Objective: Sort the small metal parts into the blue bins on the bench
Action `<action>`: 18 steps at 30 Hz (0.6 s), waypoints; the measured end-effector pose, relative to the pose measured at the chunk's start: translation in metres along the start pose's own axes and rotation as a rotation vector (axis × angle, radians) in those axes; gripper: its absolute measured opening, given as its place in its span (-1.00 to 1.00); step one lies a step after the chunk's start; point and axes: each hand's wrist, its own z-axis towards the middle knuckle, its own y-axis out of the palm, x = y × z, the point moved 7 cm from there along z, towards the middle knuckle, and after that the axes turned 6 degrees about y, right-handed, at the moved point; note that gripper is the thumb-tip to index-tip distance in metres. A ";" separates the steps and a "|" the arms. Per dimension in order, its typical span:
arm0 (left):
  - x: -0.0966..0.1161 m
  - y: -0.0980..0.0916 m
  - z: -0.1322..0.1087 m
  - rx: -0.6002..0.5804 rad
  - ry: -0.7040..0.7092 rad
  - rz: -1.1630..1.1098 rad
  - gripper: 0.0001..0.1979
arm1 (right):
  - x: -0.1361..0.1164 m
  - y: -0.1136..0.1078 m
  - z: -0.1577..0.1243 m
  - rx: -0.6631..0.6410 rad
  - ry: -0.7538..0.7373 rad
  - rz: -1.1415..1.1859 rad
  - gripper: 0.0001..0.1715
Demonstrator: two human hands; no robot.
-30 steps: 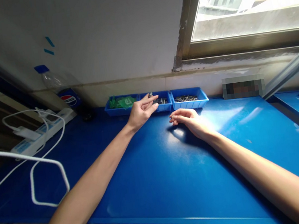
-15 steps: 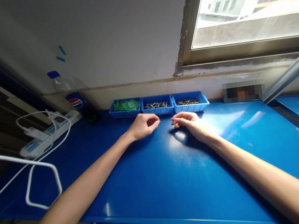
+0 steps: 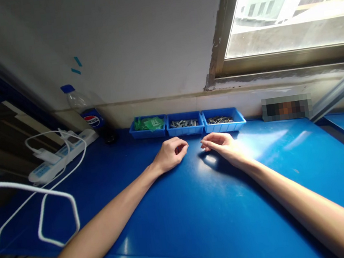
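My left hand (image 3: 171, 154) hovers at or just over the blue tabletop, its thumb and index finger pinched together. Facing it, my right hand (image 3: 220, 146) is also closed in a pinch, fingertips pointing left. A small gap parts the two hands. Whether anything tiny sits between either set of fingertips, I cannot make out. Just beyond them stand three blue bins in a row: the left bin (image 3: 132, 135) holds green plastic bags (image 3: 152, 124), the middle one short grey metal pieces (image 3: 184, 123), the right one thin metal pins or nails (image 3: 220, 120).
On the blue table (image 3: 171, 218), a cola bottle (image 3: 93, 120) stands at the back left. Beside it lies a white power strip (image 3: 46, 169) with a looping white cable (image 3: 75, 209). A blurred-out object (image 3: 286, 108) sits by the wall, near a slanted metal post (image 3: 338, 88).
The view has shifted slightly, so everything appears a little lower and farther right. Both hands keep nearly the same pose in front of the bins; the left fingers look slightly more curled.
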 end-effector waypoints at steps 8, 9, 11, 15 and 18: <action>-0.012 -0.032 0.024 0.019 0.081 0.698 -0.71 | 0.003 -0.015 -0.005 0.291 -0.105 -0.172 -0.64; -0.016 -0.032 0.026 0.005 0.082 0.697 -0.74 | 0.002 -0.017 -0.006 0.341 -0.126 -0.216 -0.58; -0.022 -0.031 0.028 -0.004 0.094 0.661 -0.80 | 0.001 -0.018 -0.005 0.385 -0.169 -0.293 -0.43; -0.021 -0.027 0.023 0.012 0.173 0.651 -0.89 | 0.000 -0.012 -0.002 0.347 -0.221 -0.371 -0.34; -0.013 -0.024 0.016 0.009 0.261 0.709 -0.81 | -0.003 -0.011 -0.005 0.347 -0.253 -0.387 -0.40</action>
